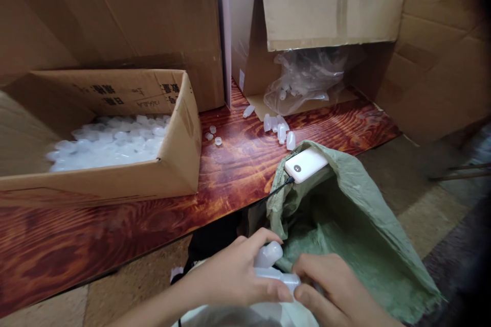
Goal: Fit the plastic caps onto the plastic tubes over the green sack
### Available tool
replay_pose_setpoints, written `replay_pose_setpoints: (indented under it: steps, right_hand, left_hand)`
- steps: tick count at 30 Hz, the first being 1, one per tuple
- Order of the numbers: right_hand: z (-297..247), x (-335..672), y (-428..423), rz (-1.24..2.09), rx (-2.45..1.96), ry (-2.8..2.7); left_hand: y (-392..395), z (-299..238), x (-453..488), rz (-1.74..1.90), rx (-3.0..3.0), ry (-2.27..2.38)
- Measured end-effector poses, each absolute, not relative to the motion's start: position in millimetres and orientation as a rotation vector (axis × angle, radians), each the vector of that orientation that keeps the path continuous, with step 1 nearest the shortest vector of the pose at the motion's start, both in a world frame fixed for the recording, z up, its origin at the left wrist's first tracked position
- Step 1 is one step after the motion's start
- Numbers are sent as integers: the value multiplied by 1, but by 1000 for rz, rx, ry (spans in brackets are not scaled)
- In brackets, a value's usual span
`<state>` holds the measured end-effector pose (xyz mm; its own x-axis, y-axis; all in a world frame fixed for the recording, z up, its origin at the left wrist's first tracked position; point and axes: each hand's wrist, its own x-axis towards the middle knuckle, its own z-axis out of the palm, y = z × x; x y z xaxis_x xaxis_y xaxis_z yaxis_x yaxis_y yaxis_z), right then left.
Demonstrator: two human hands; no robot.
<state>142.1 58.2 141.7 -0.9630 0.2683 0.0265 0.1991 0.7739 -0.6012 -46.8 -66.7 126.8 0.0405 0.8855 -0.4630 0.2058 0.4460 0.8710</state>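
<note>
My left hand [240, 273] is wrapped around two small translucent plastic bottles [272, 253], one above the other, low in the view. The lower bottle [289, 280] points its narrow end to the right. At that end, the thumb and forefinger of my right hand [332, 283] are closed; whether a cap is between them is hidden. Both hands are over my lap, in front of the table edge. Just beyond my right hand hangs an open green woven bag [378, 225].
On the wood-grain table [226, 179] are several loose bottles [282, 133] and three small caps [218, 141]. An open carton [180, 173] at left contains many translucent pieces. A white power bank [307, 164] with a cable lies at the bag's mouth. Another carton [330, 10] holds bagged bottles.
</note>
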Motion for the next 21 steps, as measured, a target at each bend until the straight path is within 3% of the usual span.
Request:
replay_pose_setpoints:
  steps: [4,9,21]
  right_hand:
    - [142,148,66,886,-157,-2932]
    - [141,155,72,551,-38,-3098]
    - [142,154,50,653,-84,-2941]
  left_hand:
    - [-69,125,-48,680,1030,1465]
    - [-68,127,-50,544,1115,1434]
    - [-68,127,-48,615,1153,1406]
